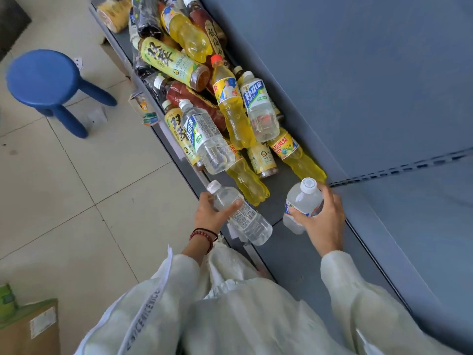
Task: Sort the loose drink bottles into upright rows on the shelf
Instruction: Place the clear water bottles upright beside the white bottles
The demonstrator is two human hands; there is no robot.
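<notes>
Okay, left hand (pixel 212 212) fingers (pixel 206 199) were curled round the neck end of a clear water bottle (pixel 252 222), thumb across its shoulder. That bottle was tilted, white cap pointing up toward the pile, base out over the shelf's front edge. Couldn't tell if it rested on the shelf. Right hand (pixel 326 221) fingers (pixel 331 198) were wrapped round a second clear bottle (pixel 302 199), gripping its labelled middle. It was roughly upright with the cap toward the camera, close to the back panel (pixel 358 85). Couldn't tell if its base touched down. Both bottles were over the near, bare stretch of the grey shelf (pixel 294 254), well apart from each other. A red bead bracelet (pixel 202 235) was on the left wrist, and both arms were in pale sleeves. Just beyond the hands lay the pile of loose bottles (pixel 204 103): yellow juice, clear water, dark tea and yellow-labelled tea, all on their sides and overlapping, running along the shelf to its far end. A blue stool (pixel 43 75) stood on the tiled floor (pixel 76 188) left of the shelf. A cardboard box (pixel 28 326) was at the lower left corner.
</notes>
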